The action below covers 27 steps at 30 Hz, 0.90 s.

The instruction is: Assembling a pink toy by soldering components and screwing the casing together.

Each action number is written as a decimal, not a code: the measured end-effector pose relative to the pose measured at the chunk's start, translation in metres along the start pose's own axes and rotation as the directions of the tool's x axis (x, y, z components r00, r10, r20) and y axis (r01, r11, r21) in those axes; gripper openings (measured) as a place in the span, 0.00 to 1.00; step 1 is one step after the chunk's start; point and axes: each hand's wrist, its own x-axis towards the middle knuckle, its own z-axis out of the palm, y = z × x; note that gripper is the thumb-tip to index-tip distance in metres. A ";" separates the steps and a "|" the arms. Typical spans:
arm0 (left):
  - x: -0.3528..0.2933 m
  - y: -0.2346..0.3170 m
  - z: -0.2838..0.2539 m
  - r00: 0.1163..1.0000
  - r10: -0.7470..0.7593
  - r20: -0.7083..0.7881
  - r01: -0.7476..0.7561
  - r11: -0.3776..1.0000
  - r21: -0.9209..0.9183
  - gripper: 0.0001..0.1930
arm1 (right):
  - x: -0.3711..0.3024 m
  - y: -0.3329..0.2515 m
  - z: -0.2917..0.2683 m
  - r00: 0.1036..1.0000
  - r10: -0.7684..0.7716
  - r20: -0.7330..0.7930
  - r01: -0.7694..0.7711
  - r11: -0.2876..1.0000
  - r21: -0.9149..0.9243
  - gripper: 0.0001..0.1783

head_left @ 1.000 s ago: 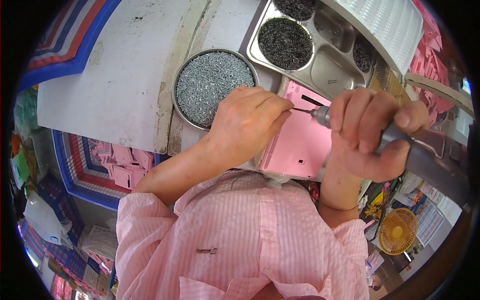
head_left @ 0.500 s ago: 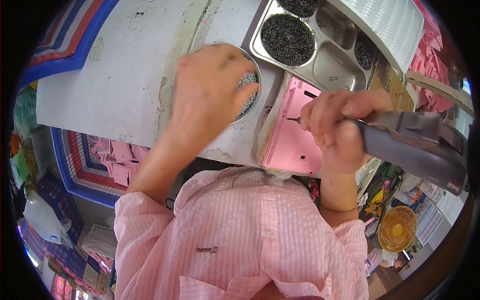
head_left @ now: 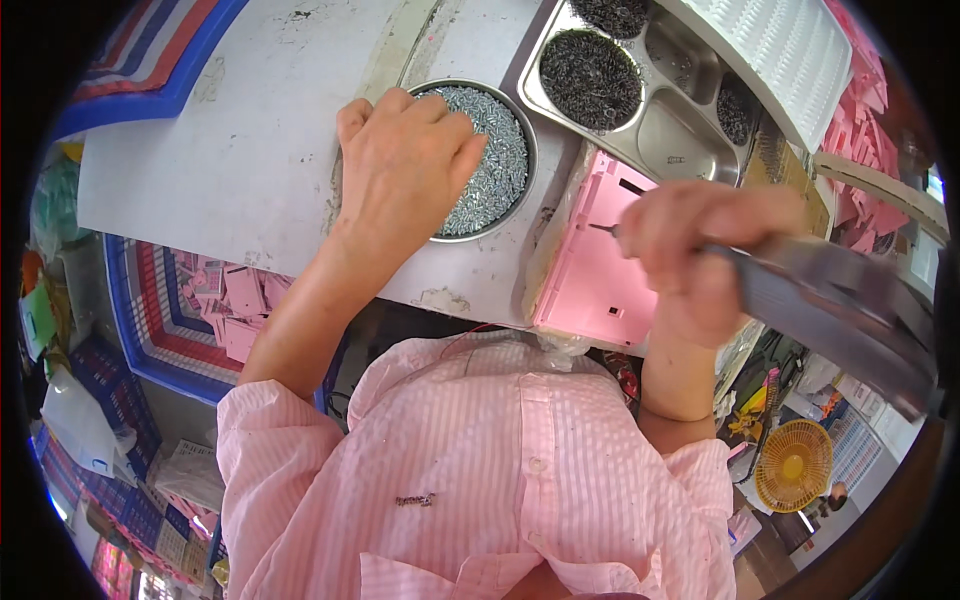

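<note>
My left hand (head_left: 405, 170) is above the left side of a round metal dish (head_left: 534, 150) heaped with small silver screws (head_left: 495, 165). Its fingers are curled, and the fingertips are hidden beneath the knuckles, so what they pinch does not show. In my right hand (head_left: 690, 255), blurred by motion, is a dark grey power screwdriver (head_left: 820, 300) lying almost level. The bit at its left end points over a flat pink plastic panel (head_left: 590, 280), which has small rectangular openings and lies at the table's near edge.
A compartmented steel tray (head_left: 625, 140) behind the panel holds heaps of small black springs (head_left: 590, 80). A white ribbed tray (head_left: 770, 55) stands at its right. Pink parts fill a blue-rimmed basket (head_left: 165, 370) below the table at left. An orange fan (head_left: 793, 465) is at lower right.
My left hand has moved slightly left over the dish, uncovering more screws, and its fingers have curled in. My right hand and the screwdriver have shifted a little to the right.
</note>
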 end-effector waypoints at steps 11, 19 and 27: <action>-0.029 0.051 0.002 0.929 0.245 -0.279 -0.335 0.876 -0.348 0.08 | -0.017 -0.033 0.009 0.995 -0.102 0.010 0.101 0.992 0.074 0.15; -0.048 0.069 -0.006 0.934 0.237 -0.267 -0.348 0.773 -0.531 0.09 | -0.028 -0.035 0.015 0.993 -0.114 0.024 0.111 0.989 0.100 0.14; -0.053 0.065 -0.024 0.933 0.297 -0.202 -0.359 0.781 -0.511 0.18 | -0.062 -0.038 0.036 0.991 0.054 -0.120 -0.020 0.963 0.269 0.18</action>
